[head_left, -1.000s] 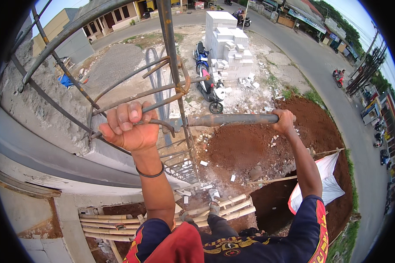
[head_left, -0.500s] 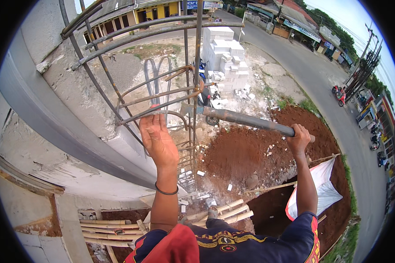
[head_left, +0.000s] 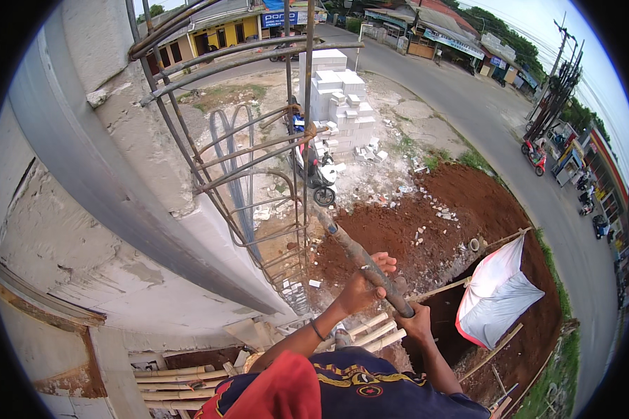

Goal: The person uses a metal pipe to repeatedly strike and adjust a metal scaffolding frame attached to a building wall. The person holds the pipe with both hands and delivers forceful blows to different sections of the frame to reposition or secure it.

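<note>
A long grey metal pipe [head_left: 346, 241] slants from the upright rebar cage [head_left: 248, 167] toward my body. My right hand [head_left: 418, 325] is closed around its near end. Farther up the pipe, my left hand [head_left: 360, 292] wraps loosely around it, its fingertips showing past the far side. The pipe's far end lies just right of the cage's uprights in the view; whether it touches them I cannot tell. Bent rusty stirrups cross the cage, some with their ends sticking out.
A rough concrete wall [head_left: 112, 258] rises on my left. Below are bamboo poles [head_left: 178, 385], red soil [head_left: 461, 195], a dark pit [head_left: 433, 307] and a white-and-grey sheet [head_left: 500, 297]. White blocks [head_left: 342, 105] and a motorbike [head_left: 321, 174] stand farther off, beside a road [head_left: 461, 105].
The pipe has come off the stirrups and swung down toward me. My left hand has left the stirrup and taken hold of the pipe. My right hand has moved down and left.
</note>
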A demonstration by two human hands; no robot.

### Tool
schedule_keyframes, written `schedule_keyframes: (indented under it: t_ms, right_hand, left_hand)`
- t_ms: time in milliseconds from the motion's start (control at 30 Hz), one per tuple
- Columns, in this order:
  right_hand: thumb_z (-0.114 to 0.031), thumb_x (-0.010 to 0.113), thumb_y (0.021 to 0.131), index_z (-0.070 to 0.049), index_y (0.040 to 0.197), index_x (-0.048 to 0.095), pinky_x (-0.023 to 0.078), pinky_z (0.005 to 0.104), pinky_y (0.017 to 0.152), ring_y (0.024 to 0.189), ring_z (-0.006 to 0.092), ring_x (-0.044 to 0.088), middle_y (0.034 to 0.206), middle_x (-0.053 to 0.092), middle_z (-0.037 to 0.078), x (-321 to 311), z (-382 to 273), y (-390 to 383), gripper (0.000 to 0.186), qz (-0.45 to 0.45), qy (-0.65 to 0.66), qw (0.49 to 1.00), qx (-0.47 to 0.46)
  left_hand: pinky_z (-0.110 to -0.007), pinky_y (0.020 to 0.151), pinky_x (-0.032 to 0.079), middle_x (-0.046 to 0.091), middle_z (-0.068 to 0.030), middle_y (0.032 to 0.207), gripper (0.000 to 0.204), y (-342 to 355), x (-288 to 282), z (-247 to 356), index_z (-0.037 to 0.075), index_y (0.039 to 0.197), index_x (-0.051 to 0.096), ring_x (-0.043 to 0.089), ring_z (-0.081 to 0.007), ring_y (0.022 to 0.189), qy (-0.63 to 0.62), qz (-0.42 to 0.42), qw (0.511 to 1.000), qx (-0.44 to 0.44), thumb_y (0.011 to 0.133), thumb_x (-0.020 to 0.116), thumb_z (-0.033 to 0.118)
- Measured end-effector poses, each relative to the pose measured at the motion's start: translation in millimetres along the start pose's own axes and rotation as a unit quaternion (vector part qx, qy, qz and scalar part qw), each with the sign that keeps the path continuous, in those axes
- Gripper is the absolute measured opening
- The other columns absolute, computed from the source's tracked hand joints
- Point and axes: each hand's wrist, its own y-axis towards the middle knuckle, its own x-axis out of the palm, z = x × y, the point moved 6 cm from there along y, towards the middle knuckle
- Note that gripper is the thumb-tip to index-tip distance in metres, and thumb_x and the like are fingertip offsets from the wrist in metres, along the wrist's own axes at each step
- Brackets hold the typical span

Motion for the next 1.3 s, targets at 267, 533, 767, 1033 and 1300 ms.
schedule_keyframes:
  t_ms: [267, 533, 767, 1033, 1300]
  right_hand:
    - [-0.020, 0.074, 0.088, -0.003, 0.086, 0.059, 0.044, 0.0281, 0.057, 0.060, 0.0085, 0.053, 0.067, 0.057, 0.000, 68, -70, -58, 0.023, -0.336, 0.245, 0.909, -0.018]
    - [-0.037, 0.065, 0.095, -0.004, 0.107, 0.052, 0.048, 0.0286, 0.059, 0.062, 0.0137, 0.059, 0.074, 0.057, 0.004, 63, -112, -104, 0.038, -0.451, 0.425, 0.785, -0.010]
    - [-0.066, 0.057, 0.088, -0.003, 0.152, 0.028, 0.052, 0.0340, 0.074, 0.080, 0.0226, 0.066, 0.094, 0.063, 0.016, 7, -138, -151, 0.094, -0.402, 0.484, 0.776, -0.046]
    - [-0.032, 0.080, 0.082, -0.017, 0.133, 0.054, 0.038, 0.0494, 0.110, 0.130, 0.0331, 0.045, 0.142, 0.039, 0.014, -47, -195, -180, 0.059, 0.156, 0.375, 0.755, -0.514]
    - [-0.016, 0.078, 0.077, -0.007, 0.073, 0.060, 0.048, 0.0463, 0.096, 0.083, 0.0243, 0.068, 0.079, 0.065, 0.006, -71, -253, -193, 0.021, 0.189, 0.444, 0.610, -0.628]
  left_hand:
    - [-0.042, 0.082, 0.057, 0.065, -0.0137, 0.101, 0.046, -21, -60, 41, 0.006, 0.122, 0.049, 0.068, -0.0260, 0.088, -0.187, 0.081, 0.979, 0.008, 0.091, 0.072, 0.031]
    - [-0.040, 0.063, 0.058, 0.060, -0.0120, 0.084, 0.043, -21, -52, 72, 0.005, 0.122, 0.044, 0.066, -0.0256, 0.064, -0.199, 0.099, 0.975, -0.011, 0.096, 0.061, 0.034]
    - [-0.033, 0.050, 0.056, 0.058, -0.0085, 0.076, 0.030, -17, -18, 110, 0.005, 0.111, 0.042, 0.065, -0.0222, 0.055, -0.141, 0.169, 0.975, -0.042, 0.103, 0.048, 0.034]
    - [-0.037, 0.050, 0.057, 0.059, -0.0097, 0.080, 0.030, -4, 10, 157, 0.005, 0.097, 0.042, 0.067, -0.0239, 0.058, -0.149, 0.199, 0.964, -0.095, 0.103, 0.046, 0.033]
    - [-0.037, 0.055, 0.056, 0.058, -0.0075, 0.082, 0.032, -3, 14, 187, 0.008, 0.102, 0.045, 0.064, -0.0232, 0.058, -0.182, 0.203, 0.959, -0.076, 0.103, 0.046, 0.040]
